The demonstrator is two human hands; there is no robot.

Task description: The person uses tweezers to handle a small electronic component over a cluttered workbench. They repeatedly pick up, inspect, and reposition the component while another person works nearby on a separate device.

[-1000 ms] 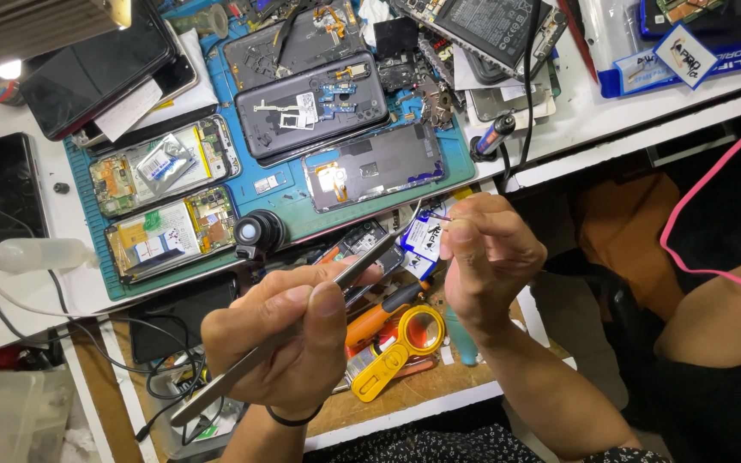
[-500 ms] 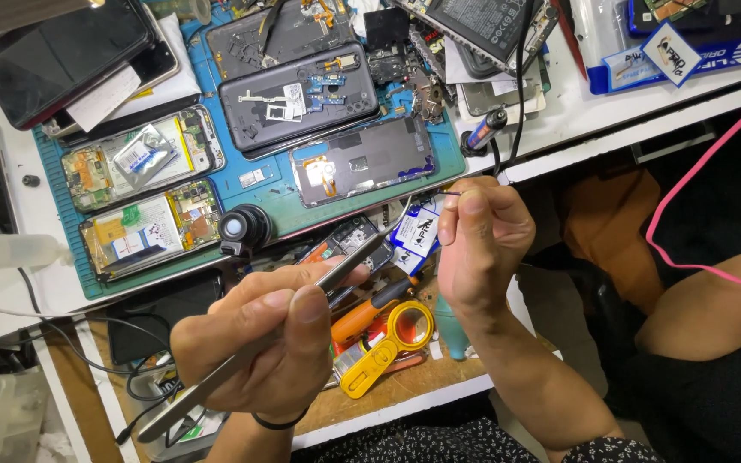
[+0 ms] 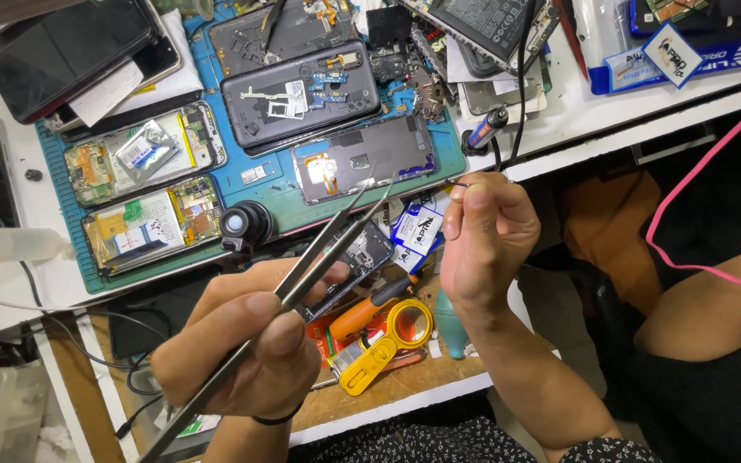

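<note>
Gripping long tweezers (image 3: 302,283), the left hand (image 3: 246,343) aims them toward the right hand (image 3: 486,236), whose fingertips (image 3: 473,199) pinch a tiny part above the blue mat (image 3: 250,184).

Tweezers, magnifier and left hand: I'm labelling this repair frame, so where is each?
Tweezers (image 3: 336,236): head view, on the metal arms between hand and tips.
Magnifier (image 3: 411,324): head view, on its round lens, yellow rim around.
Left hand (image 3: 246,343): head view, on the fingers gripping the tweezers.
</note>
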